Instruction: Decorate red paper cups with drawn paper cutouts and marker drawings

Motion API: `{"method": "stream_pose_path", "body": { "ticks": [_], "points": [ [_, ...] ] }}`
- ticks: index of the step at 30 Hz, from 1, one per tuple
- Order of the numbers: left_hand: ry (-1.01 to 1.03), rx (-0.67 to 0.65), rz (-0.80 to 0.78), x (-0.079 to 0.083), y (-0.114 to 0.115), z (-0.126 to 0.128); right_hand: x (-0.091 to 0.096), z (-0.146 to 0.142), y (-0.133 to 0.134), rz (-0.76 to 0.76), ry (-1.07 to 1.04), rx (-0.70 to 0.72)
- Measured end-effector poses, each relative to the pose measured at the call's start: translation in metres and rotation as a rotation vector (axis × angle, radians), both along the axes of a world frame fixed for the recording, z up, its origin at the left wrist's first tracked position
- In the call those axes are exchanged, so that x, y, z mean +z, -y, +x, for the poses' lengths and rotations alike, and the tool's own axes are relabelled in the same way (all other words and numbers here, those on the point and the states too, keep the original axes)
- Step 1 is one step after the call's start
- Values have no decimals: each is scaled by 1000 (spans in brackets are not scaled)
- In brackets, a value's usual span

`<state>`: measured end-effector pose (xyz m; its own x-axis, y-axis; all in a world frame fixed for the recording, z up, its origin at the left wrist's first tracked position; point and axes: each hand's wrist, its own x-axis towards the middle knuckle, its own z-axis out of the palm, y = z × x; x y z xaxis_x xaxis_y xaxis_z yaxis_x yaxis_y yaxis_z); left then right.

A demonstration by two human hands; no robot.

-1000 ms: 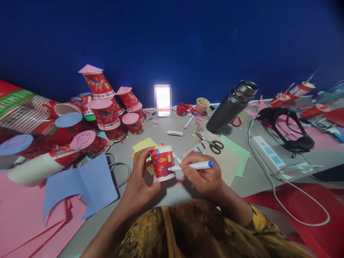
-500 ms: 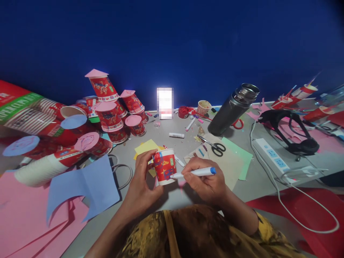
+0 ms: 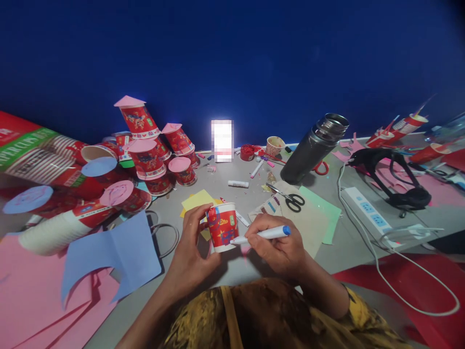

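Note:
In front of my body, my left hand (image 3: 194, 242) grips a red paper cup (image 3: 223, 224) with blue and yellow printing, thumb under its base and fingers along its left side. My right hand (image 3: 278, 245) pinches a white marker (image 3: 261, 234) with a blue end. The marker's tip meets the lower right of the cup's wall, beside dark blue marks. Behind the cup lie yellow paper sheets (image 3: 198, 198) and another white marker (image 3: 242, 219). Black-handled scissors (image 3: 293, 201) rest on beige paper (image 3: 312, 228) beyond my right hand.
Stacked red cups with pink paper tops (image 3: 145, 157) stand at the left, near blue paper (image 3: 134, 249) and pink paper (image 3: 32, 295). A dark thermos (image 3: 308, 155) leans at the back right. Farther right are a power strip (image 3: 368, 213), a white cable (image 3: 376, 261) and a black strap frame (image 3: 410, 194).
The cup has turned slightly in my left hand, so its printed figures sit differently. The marker's tip stays at the cup's lower right, and my right hand has barely moved.

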<state>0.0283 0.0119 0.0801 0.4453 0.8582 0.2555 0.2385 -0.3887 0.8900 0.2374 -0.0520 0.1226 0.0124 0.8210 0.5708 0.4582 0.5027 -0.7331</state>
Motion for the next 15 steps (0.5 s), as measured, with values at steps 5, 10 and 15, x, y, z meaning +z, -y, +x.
{"method": "stream_pose_path", "body": {
  "ticks": [5, 10, 15],
  "points": [
    [-4, -5, 2, 0, 1, 0, -5, 1, -1, 11, -47, -28],
    [1, -21, -24, 0, 1, 0, -4, 2, -1, 9, -39, -1],
    [5, -21, -25, 1, 2, 0, -4, 1, -1, 6, -42, -10]
  ]
}}
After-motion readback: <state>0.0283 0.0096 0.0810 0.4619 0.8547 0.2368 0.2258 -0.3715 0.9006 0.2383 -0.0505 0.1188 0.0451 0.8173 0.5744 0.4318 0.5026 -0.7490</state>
